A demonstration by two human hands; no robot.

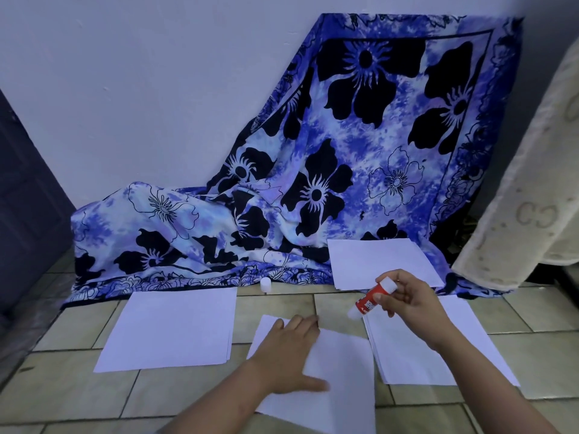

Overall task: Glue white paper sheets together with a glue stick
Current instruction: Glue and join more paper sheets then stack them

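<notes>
Nearest, a single white paper sheet [341, 380] lies skewed on the beige tiled floor [188, 393], and the left hand [291, 355] presses flat on its far corner, fingers straight and close together, thumb splayed aside. Just beyond, the right hand [413, 302] pinches a red-labelled glue stick [372, 300] between thumb and fingertips, tilted with its bare white tip down, above the gap between that sheet and the right-hand stack of white paper [404, 358]. Another white stack [175, 327] lies left. Farther off stands a small white cap [265, 284], then a third stack [376, 261] on a blue flowered cloth [344, 151].
</notes>
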